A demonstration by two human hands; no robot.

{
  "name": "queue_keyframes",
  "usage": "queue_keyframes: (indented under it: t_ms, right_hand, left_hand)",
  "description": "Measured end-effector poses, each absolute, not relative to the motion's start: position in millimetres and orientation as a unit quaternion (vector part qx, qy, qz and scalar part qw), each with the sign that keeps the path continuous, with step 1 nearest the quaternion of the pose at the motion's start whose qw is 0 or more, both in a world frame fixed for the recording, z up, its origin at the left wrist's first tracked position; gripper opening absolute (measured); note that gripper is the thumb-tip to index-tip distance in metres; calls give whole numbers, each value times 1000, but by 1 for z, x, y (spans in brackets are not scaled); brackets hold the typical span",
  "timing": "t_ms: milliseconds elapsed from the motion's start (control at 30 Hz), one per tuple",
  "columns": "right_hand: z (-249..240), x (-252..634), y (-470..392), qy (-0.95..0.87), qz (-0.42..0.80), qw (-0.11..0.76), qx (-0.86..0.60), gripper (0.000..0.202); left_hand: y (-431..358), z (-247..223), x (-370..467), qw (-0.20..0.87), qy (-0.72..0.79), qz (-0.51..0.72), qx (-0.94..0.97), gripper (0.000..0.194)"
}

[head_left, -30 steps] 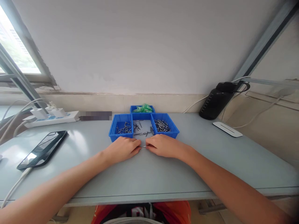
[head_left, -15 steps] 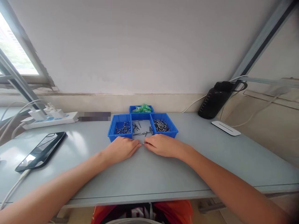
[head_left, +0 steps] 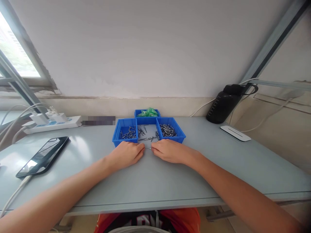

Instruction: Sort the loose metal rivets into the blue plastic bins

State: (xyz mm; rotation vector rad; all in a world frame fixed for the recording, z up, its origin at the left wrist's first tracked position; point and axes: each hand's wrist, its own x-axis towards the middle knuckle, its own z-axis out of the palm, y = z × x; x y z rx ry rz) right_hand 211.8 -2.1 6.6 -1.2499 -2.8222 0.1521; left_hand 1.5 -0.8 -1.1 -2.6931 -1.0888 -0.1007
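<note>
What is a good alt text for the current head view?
A left hand and right hand hold a thin metal piece between them at a grey table. Beyond them stand three blue bins; two hold metal parts, the rear one green material. Loose parts lie among the bins.

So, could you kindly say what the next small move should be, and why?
Perhaps bring the left hand a touch nearer the right hand: they face each other, and a slim metal piece, too small to tell whether one part or two, spans the narrow gap between them.
</note>
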Motion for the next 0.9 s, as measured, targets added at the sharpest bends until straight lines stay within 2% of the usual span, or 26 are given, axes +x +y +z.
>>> queue_keyframes:
  t_ms: [433, 700, 900]
  right_hand:
    - [4, 210, -1, -920, 62, 38, -386, 21]
    - [11, 210, -5, -900, 50, 10, -433, 25]
    - [17, 208, -9, -900, 28, 39, -433, 29]
  left_hand:
    - [0, -4, -3, 101, -240, -144, -955, 29]
    - [1, -1, 0, 95, -334, -75, -935, 32]
    - [0, 0, 0, 93, -348, -48, -932, 31]
